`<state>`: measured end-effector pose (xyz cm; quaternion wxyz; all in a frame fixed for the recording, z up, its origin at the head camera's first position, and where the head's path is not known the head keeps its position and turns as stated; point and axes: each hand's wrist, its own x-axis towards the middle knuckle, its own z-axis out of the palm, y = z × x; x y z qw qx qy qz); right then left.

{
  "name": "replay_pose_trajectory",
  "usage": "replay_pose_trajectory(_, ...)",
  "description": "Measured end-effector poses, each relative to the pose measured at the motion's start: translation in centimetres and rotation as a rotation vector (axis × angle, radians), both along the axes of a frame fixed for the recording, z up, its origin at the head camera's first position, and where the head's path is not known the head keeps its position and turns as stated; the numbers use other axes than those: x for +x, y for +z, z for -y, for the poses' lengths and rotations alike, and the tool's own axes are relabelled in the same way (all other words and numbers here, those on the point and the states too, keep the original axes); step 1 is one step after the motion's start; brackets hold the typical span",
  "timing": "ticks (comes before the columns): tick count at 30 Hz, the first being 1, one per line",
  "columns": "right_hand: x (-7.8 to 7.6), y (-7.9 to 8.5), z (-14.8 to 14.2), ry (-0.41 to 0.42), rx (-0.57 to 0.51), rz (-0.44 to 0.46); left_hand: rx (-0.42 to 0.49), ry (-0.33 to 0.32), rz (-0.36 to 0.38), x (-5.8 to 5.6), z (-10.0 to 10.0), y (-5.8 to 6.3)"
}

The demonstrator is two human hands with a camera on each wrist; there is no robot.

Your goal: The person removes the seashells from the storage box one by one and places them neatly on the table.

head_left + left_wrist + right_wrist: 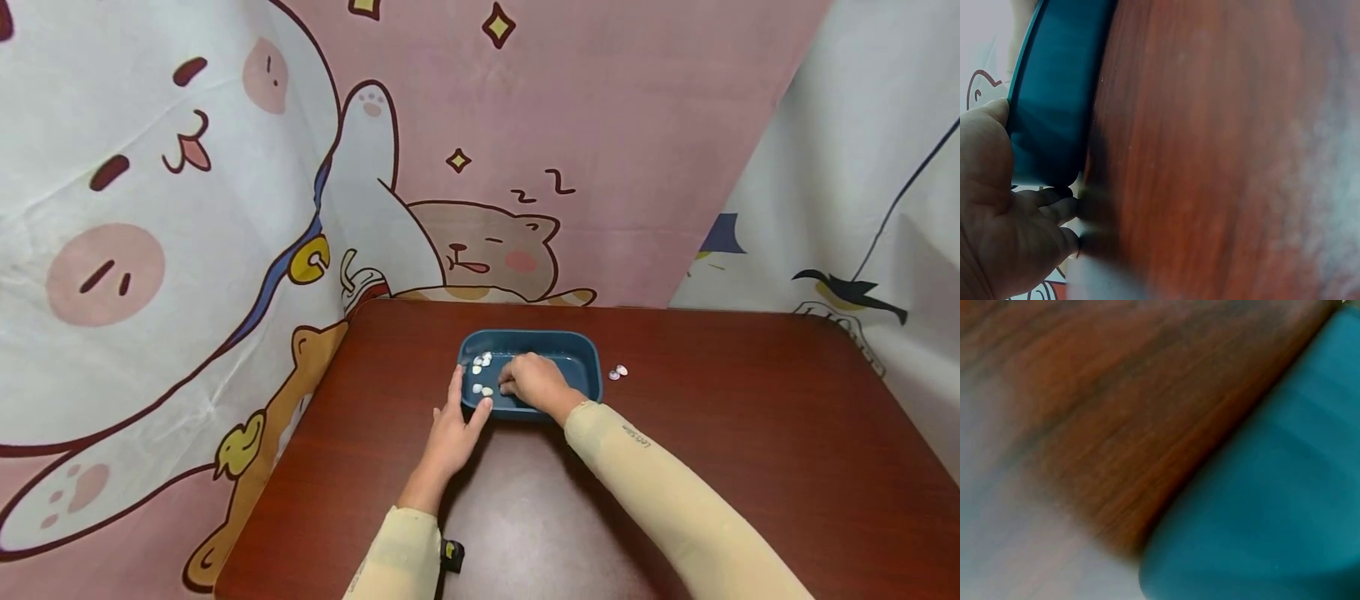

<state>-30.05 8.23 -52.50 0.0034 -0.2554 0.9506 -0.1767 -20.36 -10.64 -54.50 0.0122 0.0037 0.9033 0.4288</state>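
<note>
A blue rectangular tray [525, 335] stands on the table with several small, whitish, rounded pieces [482, 361] in its left part. My left hand [450, 437] holds the tray's near left corner. Its thumb is at the front rim and its fingers lie along the left side; the left wrist view shows the thumb [999, 111] against the blue wall. Over the tray's middle, my right hand [536, 383] reaches in from the right with bent fingers pointing down and left. I cannot tell whether a piece is between its fingertips. Only the tray's outer wall [1272, 506] shows in the right wrist view.
Two more small pieces [617, 372] lie on the brown wooden table [750, 433], just right of the tray. A cloth backdrop with cartoon animals [480, 242] hangs behind the table and along its left side. A black strap piece [452, 556] is at the left sleeve.
</note>
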Motion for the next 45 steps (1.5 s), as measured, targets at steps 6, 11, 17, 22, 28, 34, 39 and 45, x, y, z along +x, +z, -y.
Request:
replay_pose_trajectory(6,0.11,0.1,0.0,0.002,-0.028,-0.015,0.008,-0.002,0.008,0.15,-0.03,0.15)
replay_pose_trajectory(11,0.19,0.2,-0.07,-0.015,-0.055,0.058,0.004,0.0,0.01,0.14,0.0,0.18)
replay_pose_trajectory(17,0.05,-0.07,-0.25,-0.014,-0.088,0.105,0.003,-0.001,0.002,0.08,0.03,0.14)
replay_pose_trajectory(22,0.12,0.08,-0.39,0.004,-0.096,0.123,0.008,0.002,0.005,0.13,-0.07,0.21)
replay_pose_trajectory(28,-0.01,0.24,-0.81,0.074,-0.086,0.144,0.007,0.011,0.004,0.1,-0.21,0.26)
replay_pose_trajectory(34,-0.07,0.25,-0.75,0.058,-0.069,0.172,0.01,0.01,0.001,0.08,-0.13,0.14)
replay_pose_trajectory(39,-0.05,0.16,-0.58,0.051,-0.061,0.192,0.01,0.004,0.001,0.14,-0.06,0.02)
replay_pose_trajectory(45,0.05,0.26,-0.59,0.049,-0.071,0.191,0.013,0.002,-0.001,0.14,-0.07,-0.09)
